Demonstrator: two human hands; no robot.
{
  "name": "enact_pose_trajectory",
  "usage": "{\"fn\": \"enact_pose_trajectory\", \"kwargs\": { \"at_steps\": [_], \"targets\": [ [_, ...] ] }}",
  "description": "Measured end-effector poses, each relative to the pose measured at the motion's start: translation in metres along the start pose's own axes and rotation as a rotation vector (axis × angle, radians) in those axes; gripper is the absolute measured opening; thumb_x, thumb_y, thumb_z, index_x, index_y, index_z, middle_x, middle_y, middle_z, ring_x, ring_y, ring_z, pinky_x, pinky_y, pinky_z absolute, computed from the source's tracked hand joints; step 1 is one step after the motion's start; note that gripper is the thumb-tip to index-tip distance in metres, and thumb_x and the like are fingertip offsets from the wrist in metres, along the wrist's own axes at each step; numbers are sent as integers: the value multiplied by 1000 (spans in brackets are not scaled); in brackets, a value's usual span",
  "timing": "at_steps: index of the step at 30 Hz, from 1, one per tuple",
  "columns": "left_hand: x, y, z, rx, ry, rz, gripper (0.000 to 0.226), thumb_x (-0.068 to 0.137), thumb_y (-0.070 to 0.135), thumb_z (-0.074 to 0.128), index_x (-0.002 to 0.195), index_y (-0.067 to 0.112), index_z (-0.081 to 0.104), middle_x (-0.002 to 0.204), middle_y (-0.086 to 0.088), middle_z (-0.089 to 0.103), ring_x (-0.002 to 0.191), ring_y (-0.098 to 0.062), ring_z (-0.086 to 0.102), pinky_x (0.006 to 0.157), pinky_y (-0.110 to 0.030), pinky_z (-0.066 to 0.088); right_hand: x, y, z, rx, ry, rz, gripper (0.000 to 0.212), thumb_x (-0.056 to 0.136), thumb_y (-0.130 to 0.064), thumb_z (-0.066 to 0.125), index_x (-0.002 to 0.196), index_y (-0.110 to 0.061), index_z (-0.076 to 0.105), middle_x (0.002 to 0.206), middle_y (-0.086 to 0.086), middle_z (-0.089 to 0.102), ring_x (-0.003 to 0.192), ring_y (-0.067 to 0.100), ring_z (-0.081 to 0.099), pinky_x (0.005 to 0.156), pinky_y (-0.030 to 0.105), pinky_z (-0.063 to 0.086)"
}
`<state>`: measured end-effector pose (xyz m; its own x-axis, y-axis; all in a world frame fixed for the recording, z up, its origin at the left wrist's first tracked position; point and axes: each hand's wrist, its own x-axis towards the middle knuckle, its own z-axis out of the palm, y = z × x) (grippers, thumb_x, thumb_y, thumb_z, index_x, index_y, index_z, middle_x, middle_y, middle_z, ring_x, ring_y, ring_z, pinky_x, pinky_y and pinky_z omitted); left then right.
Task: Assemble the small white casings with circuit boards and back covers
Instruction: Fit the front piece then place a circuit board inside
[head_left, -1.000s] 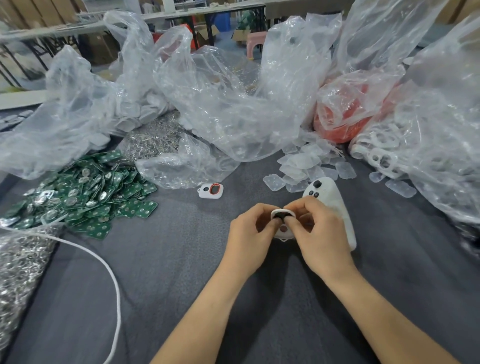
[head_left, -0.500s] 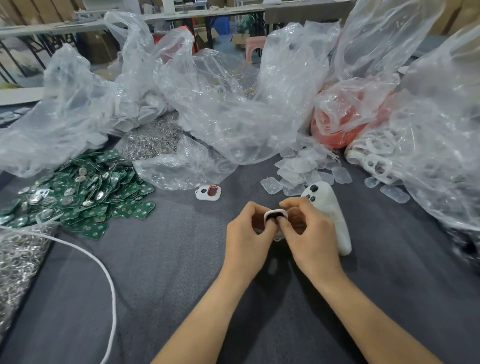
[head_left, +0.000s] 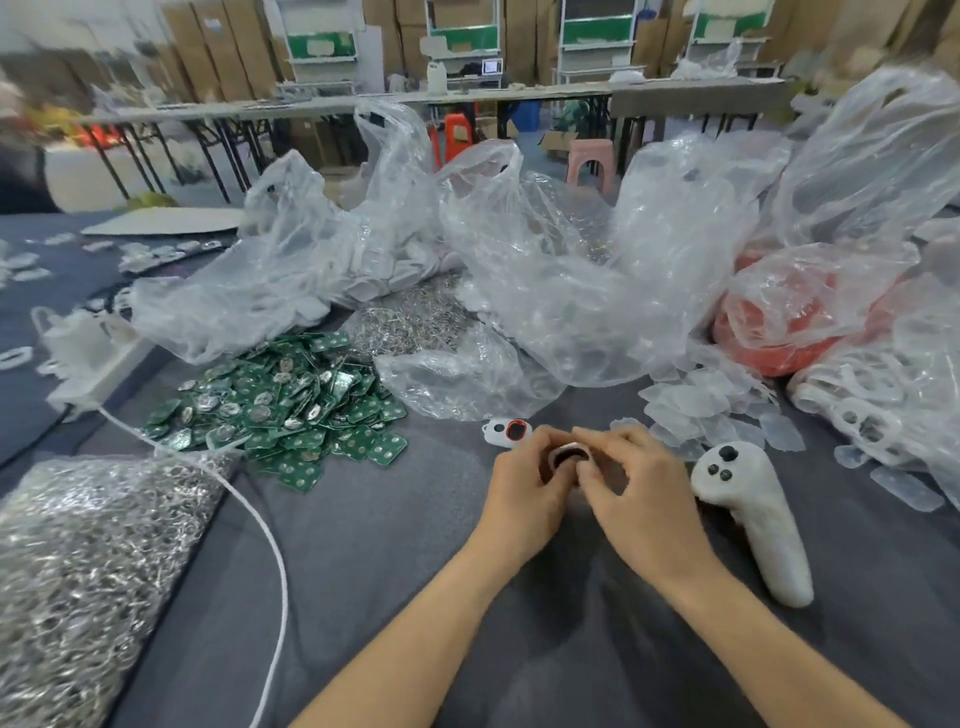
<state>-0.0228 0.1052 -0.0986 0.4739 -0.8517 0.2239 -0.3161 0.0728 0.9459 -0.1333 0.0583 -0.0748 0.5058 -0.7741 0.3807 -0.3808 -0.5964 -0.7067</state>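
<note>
- The small white casing (head_left: 569, 453) is held just above the middle of the bench (head_left: 363, 597), its dark round opening turned up towards the camera. The fingers hide most of it, so its long axis cannot be told.
- A second casing (head_left: 506, 431) lies flat just beyond the hands, long axis across the bench, red-ringed opening at its right end.
- Green circuit boards (head_left: 291, 405) are heaped towards the bench's left side. Translucent back covers (head_left: 711, 410) spill out towards its right side, beside a white controller (head_left: 748, 514).
- The bench wears grey cloth. Clear plastic bags (head_left: 571, 291) crowd its far side. Behind them are long tables, shelving and cardboard boxes.
- The left hand (head_left: 524, 493) and right hand (head_left: 639, 493) both pinch the casing with curled fingers, thumbs meeting on its near side. The forearms converge from the near edge.
</note>
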Motion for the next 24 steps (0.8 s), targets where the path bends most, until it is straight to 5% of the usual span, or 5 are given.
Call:
{"fn": "enact_pose_trajectory", "kwargs": {
  "at_steps": [4,11,16,21,24],
  "targets": [
    [10,-13,-15,-75,151,-54,26,90,0,57,82,24,61,79,1,70,75,-10,67,72,-26,53,71,-26,-8,-112,211,-123,16,89,-15,61,99,-14,72,98,3,66,79,18,63,75,29,50],
    [27,-38,-47,-417,233,-210,11,94,3,56,89,10,63,84,-6,73,81,-17,67,79,-32,50,203,-46,-27,-43,167,-134,41,97,-32,51,135,-19,48,153,1,29,137,12,29,98,12,21],
    [40,-45,-50,-641,213,-290,10,94,1,54,90,7,61,84,-12,72,83,-24,70,72,-32,53,218,-80,42,-380,-54,-888,44,93,-36,51,134,-21,49,155,6,27,139,25,32,111,44,31],
    [40,-43,-52,-766,208,-319,9,93,0,54,89,6,60,83,-13,67,82,-24,70,71,-29,55,239,-55,77,-809,-521,-85,83,92,-23,57,153,-26,0,151,21,25,97,30,56,69,31,43],
    [42,-43,-51,-816,220,-327,7,91,-1,55,88,3,60,82,-19,67,78,-28,69,65,-27,55,226,-42,83,-581,-789,38,69,95,-30,54,152,-15,18,141,13,47,113,27,54,80,25,42]
  ]
}}
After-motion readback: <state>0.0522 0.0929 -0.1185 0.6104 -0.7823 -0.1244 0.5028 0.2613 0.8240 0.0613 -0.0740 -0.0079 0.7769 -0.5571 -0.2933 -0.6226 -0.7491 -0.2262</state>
